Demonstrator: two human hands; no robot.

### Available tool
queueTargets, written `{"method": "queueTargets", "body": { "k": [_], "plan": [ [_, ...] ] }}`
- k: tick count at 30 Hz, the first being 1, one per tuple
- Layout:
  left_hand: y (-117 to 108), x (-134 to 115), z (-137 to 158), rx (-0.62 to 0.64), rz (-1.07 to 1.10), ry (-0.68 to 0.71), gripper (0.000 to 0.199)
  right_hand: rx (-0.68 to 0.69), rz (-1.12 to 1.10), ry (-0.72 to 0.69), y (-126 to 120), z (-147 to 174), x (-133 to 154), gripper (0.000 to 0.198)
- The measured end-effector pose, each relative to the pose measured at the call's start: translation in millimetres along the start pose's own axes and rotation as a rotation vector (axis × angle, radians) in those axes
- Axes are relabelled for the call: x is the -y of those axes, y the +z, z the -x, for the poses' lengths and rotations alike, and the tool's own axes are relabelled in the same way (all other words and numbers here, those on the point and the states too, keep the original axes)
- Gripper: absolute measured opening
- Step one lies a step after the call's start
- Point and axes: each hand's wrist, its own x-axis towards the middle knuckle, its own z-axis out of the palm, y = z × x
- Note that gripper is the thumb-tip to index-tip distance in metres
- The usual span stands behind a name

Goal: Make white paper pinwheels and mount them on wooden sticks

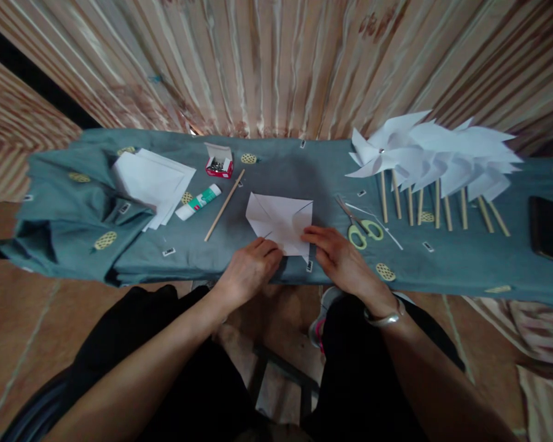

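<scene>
A white square sheet of paper (283,215) lies in front of me, with slits running in from its corners. My left hand (257,264) grips its lower left edge, fingers bent and pressed together. At the lower right edge, my right hand (332,253) pinches the sheet between thumb and fingers. Just right of the paper rest scissors (360,228) with light green handles, beside thin white paper strips (387,230). A wooden stick (224,205) lies left of the sheet. My fingertips partly hide the sheet's lower edge.
A glue stick (198,202), a small red box of metal pins (219,162) and stacked white paper (159,184) are on the left of the cloth-covered table (267,153). Several paper pinwheels (435,153) on sticks lie at right, near a dark phone (550,227). A curtain (281,67) hangs behind.
</scene>
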Motion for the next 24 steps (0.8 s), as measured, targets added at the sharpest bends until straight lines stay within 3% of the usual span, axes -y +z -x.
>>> {"method": "queueTargets", "body": {
  "k": [5, 12, 18, 21, 24],
  "plan": [
    [0, 5, -1, -0.095, 0.231, -0.122, 0.014, -0.070, -0.099, 0.085, 5, -5, 7, 0.036],
    [-2, 6, 2, -0.081, 0.259, -0.112, 0.015, -0.076, -0.302, 0.132, 10, -18, 7, 0.009],
    [4, 4, 8, -0.097, 0.223, -0.128, 0.022, -0.134, -0.244, 0.154, 22, -28, 3, 0.009],
    [5, 3, 11, -0.105, 0.201, -0.083, 0.030, -0.152, -0.202, 0.146, 28, -33, 4, 0.006],
    [6, 3, 12, -0.116, 0.199, -0.027, 0.025, -0.177, -0.166, 0.140, 31, -36, 6, 0.004]
  ]
}}
